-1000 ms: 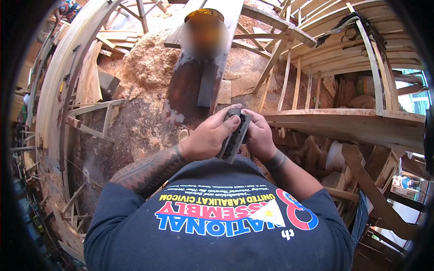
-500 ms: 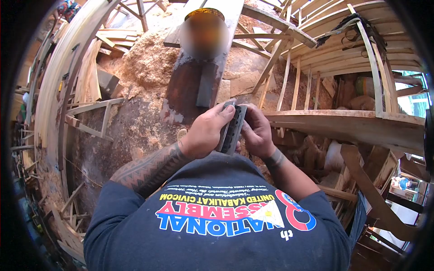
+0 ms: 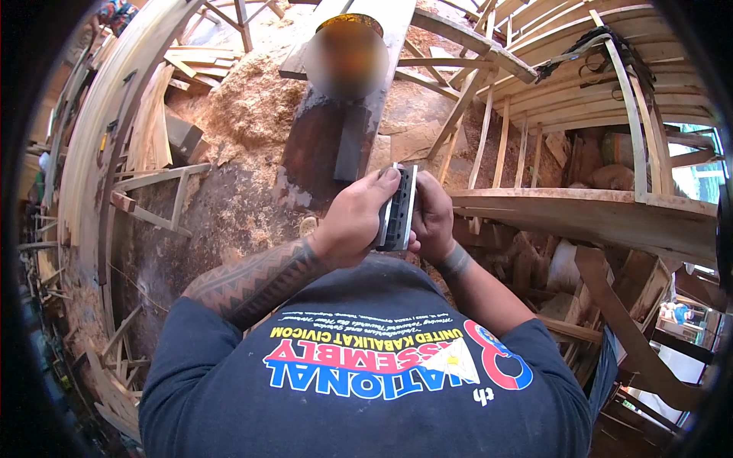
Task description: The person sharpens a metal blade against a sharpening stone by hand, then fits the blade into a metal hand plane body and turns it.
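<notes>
Both hands hold a narrow, dark metal piece in front of my chest. It has a row of slots down its face and bright, straight long edges; its exact kind does not show. My left hand is closed round its left side, the thumb on the upper end. On the right side, my right hand grips it with bent fingers, partly hidden behind it. Just beyond the hands, a dark grey rectangular block, like a sharpening stone, lies on a wet, brown-stained board.
A round amber container, mostly blurred, stands on the board's far part. Wood shavings are heaped to its left. Long planks stand at the left. A ribbed wooden frame fills the right.
The metal piece has turned in my hands, so its right long edge now shows bright. My hands have shifted slightly with it. The block and board stay in place.
</notes>
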Tool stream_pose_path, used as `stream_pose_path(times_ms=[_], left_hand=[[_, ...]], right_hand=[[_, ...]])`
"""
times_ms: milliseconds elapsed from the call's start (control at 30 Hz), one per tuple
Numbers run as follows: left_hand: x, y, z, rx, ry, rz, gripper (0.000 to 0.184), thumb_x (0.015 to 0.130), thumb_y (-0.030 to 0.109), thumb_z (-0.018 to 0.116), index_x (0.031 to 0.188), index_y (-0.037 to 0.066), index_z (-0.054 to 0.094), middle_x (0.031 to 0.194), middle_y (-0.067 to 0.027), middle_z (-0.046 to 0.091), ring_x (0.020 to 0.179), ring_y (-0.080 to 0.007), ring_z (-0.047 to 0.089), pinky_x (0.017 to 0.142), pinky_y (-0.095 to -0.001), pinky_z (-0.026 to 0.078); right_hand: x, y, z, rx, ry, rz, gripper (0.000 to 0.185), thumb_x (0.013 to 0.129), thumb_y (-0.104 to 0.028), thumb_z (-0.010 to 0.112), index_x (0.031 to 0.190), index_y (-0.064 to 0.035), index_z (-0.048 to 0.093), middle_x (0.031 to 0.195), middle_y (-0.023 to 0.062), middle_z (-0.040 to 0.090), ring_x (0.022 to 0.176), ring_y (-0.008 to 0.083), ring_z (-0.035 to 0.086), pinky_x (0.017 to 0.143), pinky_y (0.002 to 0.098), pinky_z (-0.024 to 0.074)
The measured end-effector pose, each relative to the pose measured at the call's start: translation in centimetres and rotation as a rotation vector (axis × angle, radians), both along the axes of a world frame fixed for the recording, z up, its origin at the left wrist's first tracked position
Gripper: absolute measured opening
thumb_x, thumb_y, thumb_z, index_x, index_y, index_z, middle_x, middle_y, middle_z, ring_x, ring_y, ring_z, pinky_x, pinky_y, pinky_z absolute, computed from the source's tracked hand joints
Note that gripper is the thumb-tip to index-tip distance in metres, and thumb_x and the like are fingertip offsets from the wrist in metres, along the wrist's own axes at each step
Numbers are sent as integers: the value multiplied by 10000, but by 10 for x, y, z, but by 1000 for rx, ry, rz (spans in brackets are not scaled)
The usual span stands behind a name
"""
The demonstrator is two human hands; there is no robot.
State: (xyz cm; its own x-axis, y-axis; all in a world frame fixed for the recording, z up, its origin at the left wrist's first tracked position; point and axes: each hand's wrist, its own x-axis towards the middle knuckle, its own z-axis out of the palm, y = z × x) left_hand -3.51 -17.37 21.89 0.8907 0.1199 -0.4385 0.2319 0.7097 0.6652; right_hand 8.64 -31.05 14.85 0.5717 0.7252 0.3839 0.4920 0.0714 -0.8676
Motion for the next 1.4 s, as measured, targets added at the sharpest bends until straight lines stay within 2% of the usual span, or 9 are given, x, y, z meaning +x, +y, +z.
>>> stream_pose_path(times_ms=[167,200,233,300,400,833,1033,1133,1400], left_hand=[[4,9,-13,-65,20,81,474,1231,434,372,1433,54,570,969,-131,748,748,-256,784,691,-404,679],[2,12,-31,227,-77,16,432,1225,393,413,1459,61,562,1038,-115,745,831,-237,786,742,-411,683],[2,15,-35,527,-154,-12,400,1219,351,455,1484,69,553,1107,-100,742,915,-219,789,794,-418,688],[1,15,-27,124,-65,62,350,1205,285,513,1481,73,550,1187,-87,725,1011,-197,777,869,-425,687],[-4,17,-20,7,-22,118,344,1173,204,588,1493,87,543,1246,-64,695,1101,-175,746,960,-424,669],[6,17,-22,100,-64,206,405,1147,186,645,1505,55,509,1325,-151,725,1165,-230,752,1006,-400,654],[10,14,-23,158,-135,203,426,1164,220,610,1524,21,499,1359,-192,729,1179,-254,757,1056,-416,630],[5,22,-17,-121,-267,177,442,1180,215,546,1572,27,467,1385,-206,715,1250,-281,740,1123,-434,591],[-3,26,-16,-157,-531,13,831,1082,198,701,1759,100,227,1640,-285,510,1512,-382,562,1251,-523,480]], right_hand=[[9,7,-5,-44,433,48,222,1139,-117,630,1319,6,673,1007,90,735,932,149,703,829,331,582],[10,7,-4,-12,576,81,203,1145,-124,634,1309,-5,651,1012,46,728,921,92,671,819,288,571],[10,6,-5,-12,548,62,191,1144,-125,637,1296,-9,645,1008,41,725,913,90,667,811,285,567],[10,0,-8,-12,491,29,170,1142,-127,644,1270,-16,634,1000,32,720,897,85,657,795,280,558],[6,-14,-17,-52,535,31,138,1140,-129,656,1221,-19,638,1006,25,712,908,76,652,802,262,549],[-8,-26,0,43,753,368,193,1116,-188,647,1175,-6,669,993,-12,651,892,67,586,795,241,491],[-27,-13,14,38,850,299,333,1184,-323,597,1213,-4,689,927,-29,636,799,67,553,709,265,463],[-27,-14,28,60,866,274,343,1178,-324,605,1228,1,702,948,-13,662,816,71,577,730,262,481],[-22,-25,59,123,853,333,411,1157,-344,624,1272,41,712,1037,54,730,871,115,657,782,293,541]])
